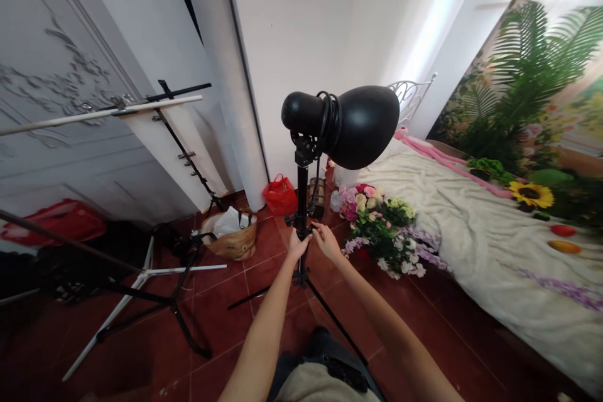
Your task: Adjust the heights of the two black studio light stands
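Note:
A black studio lamp with a wide bowl-shaped reflector tops an upright black light stand in front of me. Its cable is coiled around the neck of the lamp head. My left hand is wrapped round the stand's column, just below a clamp collar with a side knob. On the column's right side, my right hand has its fingertips pinched at a small knob of the collar, which they partly hide. The stand's legs spread over the tiles near my feet.
Flower bunches stand right of the lamp, beside a bed with a cream blanket. A red bag and a wooden basket sit by the wall. Left are other stand legs and a white crossbar. Red tiles cover the floor.

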A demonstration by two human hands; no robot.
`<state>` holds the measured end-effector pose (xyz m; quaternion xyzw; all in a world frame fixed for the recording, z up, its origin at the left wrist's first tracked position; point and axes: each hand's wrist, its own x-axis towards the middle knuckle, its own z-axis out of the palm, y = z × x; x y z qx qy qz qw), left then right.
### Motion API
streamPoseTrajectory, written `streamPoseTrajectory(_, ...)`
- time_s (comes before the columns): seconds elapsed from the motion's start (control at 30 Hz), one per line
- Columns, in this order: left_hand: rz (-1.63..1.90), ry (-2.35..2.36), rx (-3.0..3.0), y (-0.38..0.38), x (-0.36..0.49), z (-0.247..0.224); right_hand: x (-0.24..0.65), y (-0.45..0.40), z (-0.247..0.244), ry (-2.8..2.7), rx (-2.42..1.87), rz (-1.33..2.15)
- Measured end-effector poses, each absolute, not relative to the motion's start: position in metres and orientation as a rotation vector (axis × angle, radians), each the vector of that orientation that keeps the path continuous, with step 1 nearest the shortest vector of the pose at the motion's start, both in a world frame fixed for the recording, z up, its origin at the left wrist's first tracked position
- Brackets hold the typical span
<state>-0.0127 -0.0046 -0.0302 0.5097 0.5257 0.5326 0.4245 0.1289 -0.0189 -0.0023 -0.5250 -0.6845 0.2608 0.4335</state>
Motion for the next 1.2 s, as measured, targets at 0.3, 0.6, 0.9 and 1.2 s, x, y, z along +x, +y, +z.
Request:
streamPoseTrajectory(0.3,1.302,1.359,1.241,-0.008,-0.014,-0.025,0.149,-0.01,0.004,-1.935,-1.159,0.739)
streamPoseTrajectory(0.6,1.295,1.363,1.293,-0.01,-0.013,-0.026,0.166,0.005,-0.001,-2.087,-1.049,0.822)
streamPoseTrajectory(0.9,1.334,1.343,1.308,-0.011,-0.013,-0.022,0.157,0.005,-0.016,-1.992,-1.059,0.825)
streamPoseTrajectory(1.2,1.331,1.343,1.272,-0.008,-0.012,-0.032,0.128,0.01,-0.029,-1.569,-1.203,0.839)
